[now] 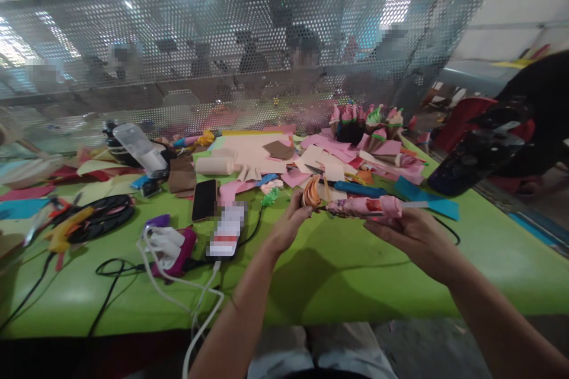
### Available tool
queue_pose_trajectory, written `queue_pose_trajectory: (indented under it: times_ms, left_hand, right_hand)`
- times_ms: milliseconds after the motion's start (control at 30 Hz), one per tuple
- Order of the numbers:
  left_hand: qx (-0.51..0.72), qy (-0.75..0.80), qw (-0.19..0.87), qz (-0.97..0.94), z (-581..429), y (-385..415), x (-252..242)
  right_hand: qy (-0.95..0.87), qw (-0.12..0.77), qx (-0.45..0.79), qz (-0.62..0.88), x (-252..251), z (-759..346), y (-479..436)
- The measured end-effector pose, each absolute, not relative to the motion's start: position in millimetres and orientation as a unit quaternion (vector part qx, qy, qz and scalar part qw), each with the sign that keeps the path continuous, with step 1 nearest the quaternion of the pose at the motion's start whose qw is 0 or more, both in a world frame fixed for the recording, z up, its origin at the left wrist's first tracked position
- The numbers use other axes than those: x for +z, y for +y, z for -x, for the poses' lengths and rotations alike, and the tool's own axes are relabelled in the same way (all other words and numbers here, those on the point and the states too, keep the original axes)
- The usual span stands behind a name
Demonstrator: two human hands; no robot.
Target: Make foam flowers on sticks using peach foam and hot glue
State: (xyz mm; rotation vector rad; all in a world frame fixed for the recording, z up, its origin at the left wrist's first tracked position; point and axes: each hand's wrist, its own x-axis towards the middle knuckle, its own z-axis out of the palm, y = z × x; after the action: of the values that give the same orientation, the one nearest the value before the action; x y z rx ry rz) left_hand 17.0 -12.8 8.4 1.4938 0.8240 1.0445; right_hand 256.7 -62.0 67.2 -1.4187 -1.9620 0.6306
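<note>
Clutter fills the left third of the green table [355, 284]. A yellow tool [66, 231], likely a glue gun, lies inside a coil of black cable. Behind it a clear plastic bottle [140, 150] lies tipped on its side. A white charger lead [166, 242] is bundled on a magenta pouch. Beside the pouch, a black phone [204, 200] lies face up and a second phone [226, 231] is plugged in. A cream paper roll [216, 165] lies further back.

Left hand [288, 225]: thumb and fingertips are closed narrow on an orange paper spiral [312, 191], a thin coiled strip held edge-on to the camera. The spiral sits at the left end of the pink paper roll [362, 207]; can't tell if the two are joined.

The pink paper roll is held above the table at mid-frame, between both hands. Its long axis runs near horizontal, left to right, and it is tightly wound with a patterned left section. A thin white stick pokes out of its right end.

Right hand [413, 236]: it is palm-up under the roll's right half, with fingers curled round it from below. This hand carries the roll; the left hand is nearer the spiral end.

Loose sheets of pink paper and a blue paper strip [358, 189] lie behind the roll, all flat and matte. A cluster of paper flowers [364, 121] stands upright at the back. A perforated metal screen [267, 29] runs across behind the table. At far right are a dark sleeve of another person [546, 106] and a black device, too blurred to identify.
</note>
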Motion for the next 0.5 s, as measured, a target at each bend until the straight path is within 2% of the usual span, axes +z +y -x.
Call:
queue_pose_trajectory:
  times_ms: [500]
  left_hand:
    - [0.438, 0.354, 0.538, -0.627, -17.1, -14.8, 11.8]
  right_hand:
    - [-0.755, 0.313, 0.214, 0.535, 67.5, -256.8, -62.6]
